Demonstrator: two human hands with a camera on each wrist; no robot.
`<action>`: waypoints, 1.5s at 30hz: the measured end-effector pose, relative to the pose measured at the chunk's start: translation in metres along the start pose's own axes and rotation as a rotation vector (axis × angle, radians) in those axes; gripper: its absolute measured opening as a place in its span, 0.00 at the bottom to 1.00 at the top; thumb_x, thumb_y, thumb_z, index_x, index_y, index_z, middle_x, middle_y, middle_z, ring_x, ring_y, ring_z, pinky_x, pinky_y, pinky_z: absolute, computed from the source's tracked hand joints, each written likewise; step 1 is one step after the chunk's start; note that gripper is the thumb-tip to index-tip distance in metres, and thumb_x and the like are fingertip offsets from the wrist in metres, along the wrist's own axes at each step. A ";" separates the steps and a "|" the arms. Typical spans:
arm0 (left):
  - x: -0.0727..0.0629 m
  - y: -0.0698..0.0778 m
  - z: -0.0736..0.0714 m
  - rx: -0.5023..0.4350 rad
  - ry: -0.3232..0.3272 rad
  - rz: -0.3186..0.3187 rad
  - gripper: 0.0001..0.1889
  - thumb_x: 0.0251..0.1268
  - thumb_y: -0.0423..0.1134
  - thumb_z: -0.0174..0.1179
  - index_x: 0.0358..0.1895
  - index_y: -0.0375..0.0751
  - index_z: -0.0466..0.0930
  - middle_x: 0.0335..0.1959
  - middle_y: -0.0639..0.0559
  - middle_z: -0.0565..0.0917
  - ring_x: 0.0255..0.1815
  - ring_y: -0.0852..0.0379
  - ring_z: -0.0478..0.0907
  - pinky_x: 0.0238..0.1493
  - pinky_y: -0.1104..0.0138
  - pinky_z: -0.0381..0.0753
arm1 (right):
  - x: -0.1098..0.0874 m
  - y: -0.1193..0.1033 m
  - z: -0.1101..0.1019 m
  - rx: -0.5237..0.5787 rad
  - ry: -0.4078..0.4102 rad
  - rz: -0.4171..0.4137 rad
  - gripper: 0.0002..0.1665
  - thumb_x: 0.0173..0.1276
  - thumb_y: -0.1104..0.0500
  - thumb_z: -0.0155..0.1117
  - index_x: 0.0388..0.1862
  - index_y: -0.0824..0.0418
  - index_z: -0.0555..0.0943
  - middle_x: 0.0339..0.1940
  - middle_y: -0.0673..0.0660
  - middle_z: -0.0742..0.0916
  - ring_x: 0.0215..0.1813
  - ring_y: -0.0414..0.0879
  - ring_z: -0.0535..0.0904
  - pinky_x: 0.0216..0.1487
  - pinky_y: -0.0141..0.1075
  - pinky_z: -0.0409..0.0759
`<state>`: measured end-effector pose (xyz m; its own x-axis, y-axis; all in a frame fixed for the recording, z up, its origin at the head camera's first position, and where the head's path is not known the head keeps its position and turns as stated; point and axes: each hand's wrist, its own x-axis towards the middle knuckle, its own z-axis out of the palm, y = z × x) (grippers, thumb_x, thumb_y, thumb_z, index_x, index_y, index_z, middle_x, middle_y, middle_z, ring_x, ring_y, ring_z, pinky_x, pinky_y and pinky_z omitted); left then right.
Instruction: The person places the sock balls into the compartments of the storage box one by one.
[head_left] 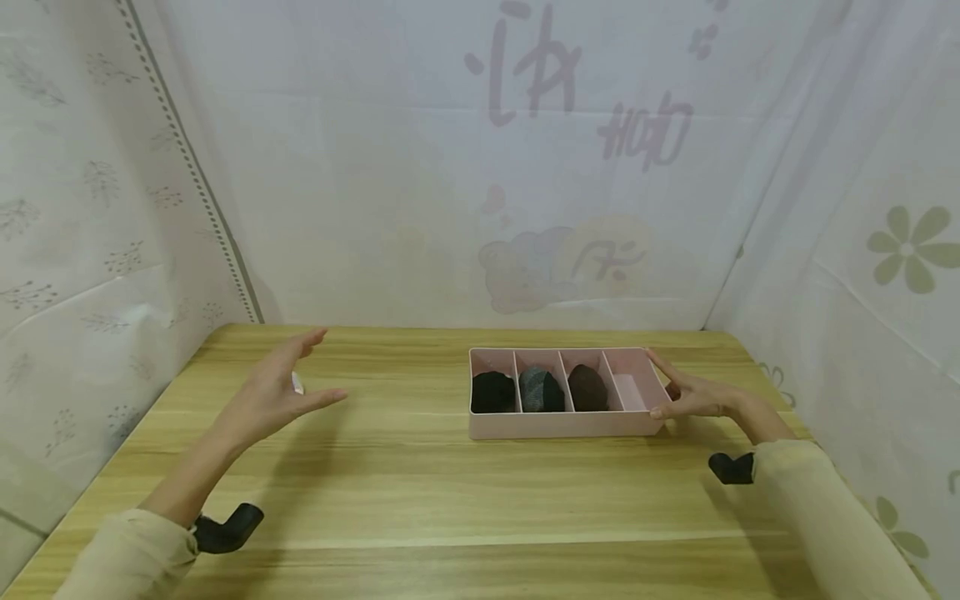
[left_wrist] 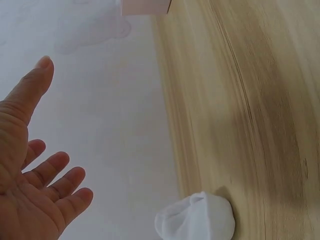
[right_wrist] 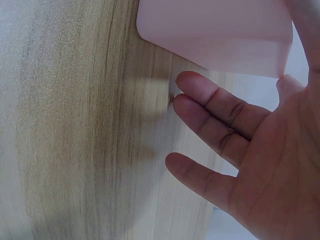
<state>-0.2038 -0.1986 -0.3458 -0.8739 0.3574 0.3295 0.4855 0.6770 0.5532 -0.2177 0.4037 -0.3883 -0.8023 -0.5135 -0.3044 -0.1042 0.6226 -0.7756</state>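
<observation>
Pale printed cloth [head_left: 360, 200] is hung behind and along both sides of a wood-grained counter [head_left: 420, 508], apparently to screen the work from its surroundings. A pink box [head_left: 562, 426] is set lengthwise on the counter, right of the middle, and a black roll [head_left: 493, 394], a grey-and-black roll [head_left: 540, 390] and a brown roll [head_left: 588, 389] are kept apart by its dividers, one to a compartment. Its right end is clamped between the thumb and forefinger of the right grip [head_left: 699, 398], probably so that the box is steadied; the other three fingers are held free of it. On the left, a white roll [left_wrist: 200, 220] rests on the counter, partly hidden in the head view by the left grip [head_left: 272, 393]. Nothing is held there: thumb and fingers are spread well apart, a width that seems suited to a soft, rounded thing. Large brush-like characters are printed on the cloth, with smaller letters beside them that seem to begin with "H"; the rest cannot be read surely. No brand or label is seen on the box.
</observation>
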 end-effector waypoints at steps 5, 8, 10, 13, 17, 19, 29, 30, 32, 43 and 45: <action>-0.001 -0.005 -0.005 0.009 0.017 0.004 0.48 0.51 0.47 0.71 0.70 0.30 0.55 0.62 0.27 0.67 0.62 0.30 0.63 0.54 0.38 0.64 | 0.000 0.002 0.000 -0.001 -0.004 0.007 0.67 0.61 0.58 0.66 0.72 0.60 0.20 0.45 0.68 0.78 0.45 0.51 0.74 0.46 0.38 0.75; 0.000 -0.010 -0.008 0.022 0.020 0.007 0.47 0.50 0.46 0.71 0.70 0.29 0.55 0.62 0.26 0.67 0.62 0.29 0.63 0.54 0.38 0.64 | 0.000 0.003 0.001 0.003 -0.005 0.009 0.67 0.61 0.58 0.66 0.71 0.60 0.20 0.45 0.69 0.77 0.46 0.50 0.74 0.46 0.39 0.75; 0.000 -0.014 -0.009 0.030 0.015 0.000 0.48 0.50 0.46 0.71 0.70 0.29 0.55 0.62 0.26 0.66 0.62 0.28 0.62 0.54 0.37 0.63 | 0.001 0.004 0.000 0.002 -0.004 0.008 0.68 0.61 0.57 0.66 0.71 0.60 0.20 0.45 0.69 0.77 0.46 0.51 0.74 0.46 0.40 0.75; 0.000 -0.021 -0.011 0.036 -0.002 -0.025 0.48 0.51 0.47 0.71 0.70 0.29 0.54 0.63 0.25 0.65 0.63 0.27 0.60 0.55 0.36 0.62 | 0.001 0.004 0.000 0.002 -0.001 0.008 0.68 0.61 0.57 0.67 0.71 0.60 0.20 0.45 0.69 0.77 0.46 0.51 0.74 0.46 0.40 0.75; 0.000 -0.029 -0.013 0.041 -0.022 -0.061 0.49 0.52 0.49 0.70 0.71 0.29 0.52 0.64 0.25 0.63 0.64 0.27 0.58 0.56 0.36 0.60 | 0.002 0.003 -0.001 0.003 -0.003 0.010 0.68 0.61 0.58 0.67 0.71 0.60 0.20 0.45 0.69 0.78 0.46 0.51 0.74 0.46 0.39 0.75; 0.000 -0.033 -0.013 0.044 -0.027 -0.067 0.49 0.52 0.49 0.70 0.70 0.28 0.52 0.64 0.24 0.63 0.64 0.27 0.58 0.55 0.36 0.60 | 0.002 0.003 -0.002 0.002 -0.004 0.011 0.67 0.61 0.58 0.66 0.71 0.60 0.20 0.45 0.69 0.78 0.46 0.51 0.74 0.46 0.39 0.75; -0.006 -0.051 -0.009 0.060 -0.031 -0.083 0.49 0.49 0.47 0.72 0.68 0.23 0.55 0.63 0.23 0.62 0.62 0.25 0.58 0.55 0.34 0.59 | 0.001 0.002 -0.002 0.004 -0.012 0.021 0.68 0.61 0.57 0.67 0.71 0.59 0.20 0.46 0.69 0.77 0.46 0.51 0.74 0.47 0.41 0.74; -0.006 -0.053 -0.009 0.067 -0.033 -0.089 0.49 0.49 0.48 0.71 0.67 0.24 0.55 0.63 0.23 0.62 0.62 0.25 0.58 0.54 0.35 0.60 | 0.001 0.002 -0.002 0.006 -0.014 0.020 0.68 0.61 0.57 0.66 0.71 0.59 0.19 0.46 0.70 0.77 0.46 0.51 0.74 0.47 0.41 0.74; -0.007 -0.056 -0.008 0.085 -0.040 -0.102 0.48 0.49 0.48 0.71 0.67 0.24 0.55 0.63 0.23 0.63 0.61 0.26 0.59 0.53 0.35 0.62 | 0.001 0.003 -0.002 0.008 -0.017 0.020 0.68 0.61 0.58 0.66 0.71 0.59 0.19 0.46 0.70 0.77 0.46 0.51 0.74 0.47 0.42 0.74; -0.011 -0.071 -0.002 0.133 -0.082 -0.152 0.49 0.45 0.48 0.73 0.65 0.23 0.56 0.61 0.19 0.60 0.59 0.23 0.58 0.52 0.33 0.61 | 0.001 0.001 -0.001 0.018 -0.019 0.014 0.67 0.62 0.59 0.66 0.71 0.59 0.19 0.47 0.71 0.76 0.47 0.52 0.74 0.48 0.41 0.74; -0.011 -0.073 -0.001 0.134 -0.096 -0.173 0.50 0.46 0.49 0.73 0.66 0.23 0.55 0.61 0.18 0.59 0.58 0.23 0.58 0.50 0.33 0.64 | 0.001 0.001 -0.001 0.014 -0.018 0.013 0.67 0.62 0.58 0.66 0.71 0.60 0.19 0.47 0.71 0.77 0.47 0.51 0.74 0.47 0.41 0.74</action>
<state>-0.2291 -0.2530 -0.3889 -0.9452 0.2840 0.1609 0.3263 0.8106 0.4862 -0.2193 0.4048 -0.3887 -0.7929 -0.5158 -0.3245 -0.0851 0.6210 -0.7792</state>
